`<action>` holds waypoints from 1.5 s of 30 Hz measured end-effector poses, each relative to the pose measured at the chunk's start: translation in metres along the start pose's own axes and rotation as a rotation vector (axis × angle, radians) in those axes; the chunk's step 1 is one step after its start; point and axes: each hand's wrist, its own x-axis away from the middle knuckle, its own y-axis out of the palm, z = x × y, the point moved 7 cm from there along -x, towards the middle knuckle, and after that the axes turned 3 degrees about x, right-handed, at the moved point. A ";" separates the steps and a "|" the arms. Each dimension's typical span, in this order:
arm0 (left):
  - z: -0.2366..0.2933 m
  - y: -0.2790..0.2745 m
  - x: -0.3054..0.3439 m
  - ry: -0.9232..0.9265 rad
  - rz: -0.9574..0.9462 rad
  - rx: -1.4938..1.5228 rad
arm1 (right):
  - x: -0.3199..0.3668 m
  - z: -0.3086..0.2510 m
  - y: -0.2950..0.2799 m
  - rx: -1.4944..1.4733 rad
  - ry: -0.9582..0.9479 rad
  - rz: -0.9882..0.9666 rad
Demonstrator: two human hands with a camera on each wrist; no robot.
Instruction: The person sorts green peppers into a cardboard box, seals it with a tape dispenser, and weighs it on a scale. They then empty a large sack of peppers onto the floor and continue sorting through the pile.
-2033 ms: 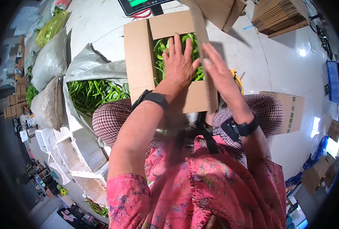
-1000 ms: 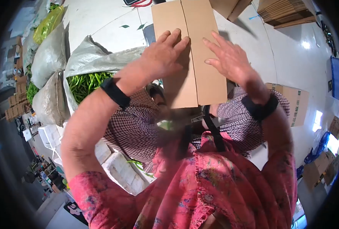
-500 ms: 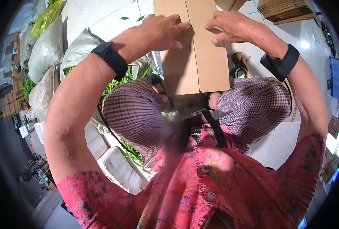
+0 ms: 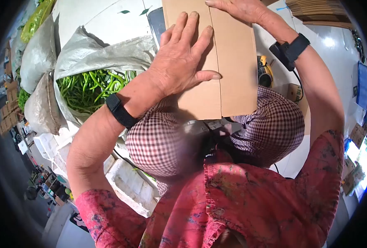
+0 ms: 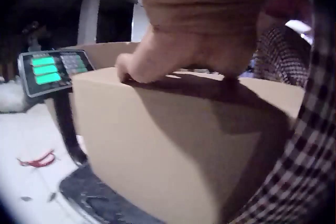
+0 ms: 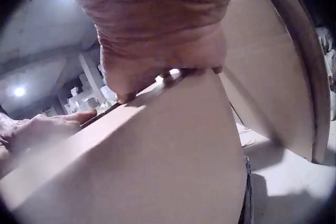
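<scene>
A plain brown cardboard carton stands between the person's knees, its two top flaps folded down along a centre seam. The left hand lies spread across the left flap, with the thumb reaching over the seam. Farther up, the right hand rests at the far part of the right flap, partly cut off by the top of the head view. In the right wrist view the right hand touches the carton's top near its edge. The carton sits on a dark scale platform. Its contents are hidden.
Left of the carton an open sack holds green chili peppers. A yellow-and-black tape dispenser lies at the right. The scale's lit display stands behind the carton; white foam boxes are near the left knee.
Two seconds ago the carton was open, with the left hand on the green peppers inside. Its flaps are now down. Over the last half second the left hand has flattened and the right has moved farther away.
</scene>
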 end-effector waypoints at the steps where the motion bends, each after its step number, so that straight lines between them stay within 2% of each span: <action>1: 0.003 -0.003 0.000 -0.012 0.101 0.064 | -0.005 -0.002 -0.003 0.007 0.000 -0.051; 4: 0.013 0.006 -0.012 0.011 0.045 0.030 | -0.011 0.002 -0.010 -0.029 0.034 -0.133; 6: 0.010 0.008 -0.013 0.011 0.073 0.042 | -0.011 0.006 -0.010 -0.172 0.040 -0.165; 13: 0.003 0.006 -0.014 -0.019 0.104 -0.057 | -0.008 0.016 -0.001 -0.297 0.073 -0.059; 17: 0.001 0.008 -0.020 -0.016 0.093 -0.096 | -0.005 0.016 0.000 -0.318 0.069 -0.044; 20: -0.005 0.008 -0.023 -0.023 0.063 -0.076 | -0.005 0.007 -0.009 -0.302 0.164 -0.102; 22: -0.011 0.011 -0.023 -0.044 0.051 -0.029 | -0.007 0.007 -0.004 -0.159 0.230 -0.052; 23: -0.011 0.010 -0.025 -0.044 0.043 -0.037 | -0.006 0.010 0.003 -0.152 0.199 0.053; 26: -0.009 0.013 -0.037 -0.007 0.051 0.005 | -0.001 0.009 0.004 -0.153 0.152 0.126; 27: -0.011 0.015 -0.048 -0.034 0.031 -0.004 | 0.001 0.010 0.014 -0.135 0.149 0.414; 28: -0.015 0.016 -0.059 -0.064 0.093 0.001 | 0.004 0.010 0.013 -0.115 0.188 0.324; 29: -0.021 0.018 -0.085 -0.055 0.163 -0.007 | 0.000 0.023 0.015 -0.118 0.153 0.316; 30: -0.032 0.021 -0.091 -0.082 0.200 -0.020 | 0.000 0.020 0.032 -0.168 0.110 0.292; 32: -0.032 0.024 -0.091 -0.094 0.166 -0.119 | 0.024 0.033 0.023 -0.608 0.128 0.620; 33: -0.034 0.026 -0.090 -0.081 0.165 -0.121 | 0.042 0.044 0.005 -0.562 0.069 0.626; 35: -0.033 0.026 -0.092 -0.082 0.163 -0.133 | 0.099 0.094 0.000 -0.732 0.270 0.393; 36: -0.032 0.026 -0.091 -0.095 0.153 -0.145 | 0.142 0.124 0.013 -0.847 0.587 0.030; 37: -0.030 0.025 -0.091 -0.082 0.165 -0.134 | 0.182 0.140 0.025 -0.500 0.318 0.048; 38: -0.030 0.026 -0.089 -0.085 0.159 -0.135 | 0.228 0.155 0.038 -0.128 0.090 0.149; 39: -0.031 0.026 -0.090 -0.090 0.145 -0.136 | 0.272 0.177 0.070 -0.134 0.333 -0.056; 40: -0.031 0.026 -0.091 -0.092 0.130 -0.136 | 0.316 0.183 0.107 0.032 0.260 -0.233; 42: -0.026 0.024 -0.094 -0.076 0.167 -0.112 | 0.397 0.184 0.136 -0.478 0.843 -0.316; 44: -0.027 0.023 -0.093 -0.079 0.178 -0.091 | 0.433 0.167 0.163 -0.581 1.024 -0.544; 45: -0.027 0.022 -0.094 -0.080 0.177 -0.087 | 0.434 0.154 0.173 -0.587 1.019 -0.543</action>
